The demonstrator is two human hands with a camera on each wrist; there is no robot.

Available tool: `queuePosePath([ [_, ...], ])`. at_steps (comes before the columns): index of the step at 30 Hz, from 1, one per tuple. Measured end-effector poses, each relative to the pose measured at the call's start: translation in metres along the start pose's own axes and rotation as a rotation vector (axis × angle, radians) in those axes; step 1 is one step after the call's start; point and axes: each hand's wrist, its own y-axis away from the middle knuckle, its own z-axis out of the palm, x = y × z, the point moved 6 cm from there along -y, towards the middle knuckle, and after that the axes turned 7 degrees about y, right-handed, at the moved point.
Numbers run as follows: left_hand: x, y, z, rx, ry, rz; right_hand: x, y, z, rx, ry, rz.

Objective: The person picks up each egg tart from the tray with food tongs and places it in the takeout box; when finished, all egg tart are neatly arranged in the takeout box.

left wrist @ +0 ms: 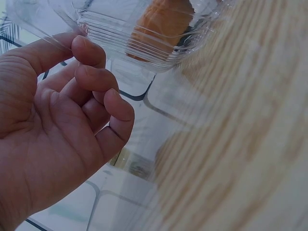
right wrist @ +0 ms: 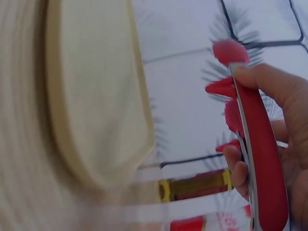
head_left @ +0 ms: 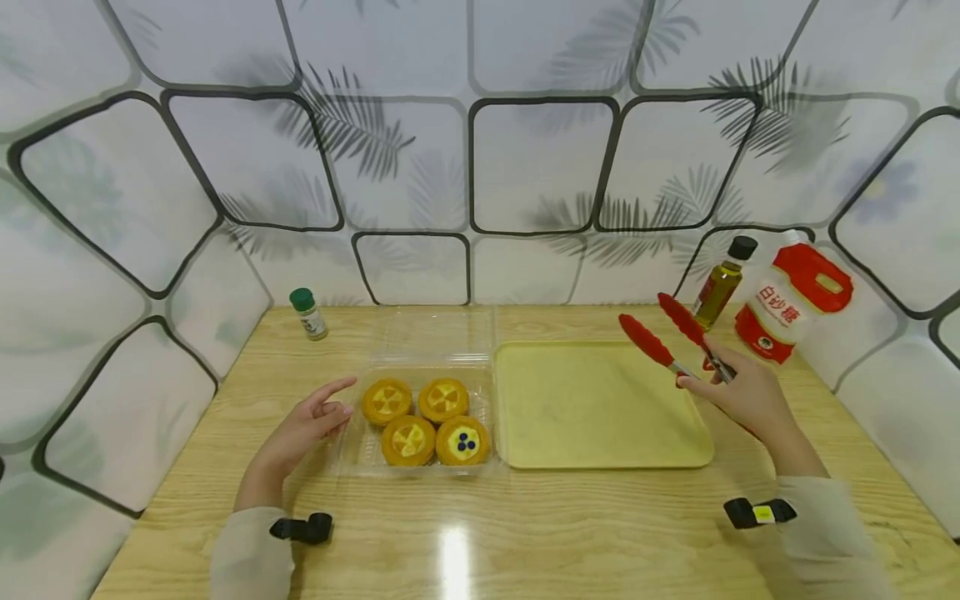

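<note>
My left hand (head_left: 310, 425) is at the left side of a clear plastic box (head_left: 348, 454) with its lid folded back. Its fingertips (left wrist: 86, 45) meet or nearly meet the box wall, with the lower fingers loosely bent. Several egg tarts (head_left: 408, 440) sit inside; three carry yellow wedges, and one tart (head_left: 462, 441) is topped with dark blue berries. Above the right end of a yellow tray (head_left: 592, 408), my right hand (head_left: 750, 396) grips red-tipped tongs (right wrist: 262, 159). The two tong arms are spread, with nothing between their tips.
A small jar (head_left: 308, 314) with a green cap stands at the back left. An oil bottle (head_left: 720, 287) and a red-and-white sugar bag (head_left: 787, 300) stand at the back right, close behind the tongs. A patterned wall covering (head_left: 540, 167) encloses the table's back and sides.
</note>
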Motion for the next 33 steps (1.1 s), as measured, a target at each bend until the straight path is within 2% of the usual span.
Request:
queuePosePath([
  [5,-0.001,0.000,-0.001,0.010,-0.004,-0.013,0.032,0.011,-0.003,0.059,0.037,0.142],
  [11,-0.001,0.000,0.000,0.007,0.006,-0.012,0.060,0.020,0.004,0.038,0.039,0.254],
  [18,-0.001,0.002,-0.001,0.006,0.008,-0.010,0.075,0.025,0.013,0.044,0.077,0.286],
  [27,-0.002,0.000,-0.001,0.004,-0.001,-0.017,0.092,0.024,0.024,-0.011,0.041,0.375],
  [33,-0.003,-0.002,-0.001,-0.003,0.002,0.005,0.098,0.019,0.029,-0.058,0.020,0.413],
])
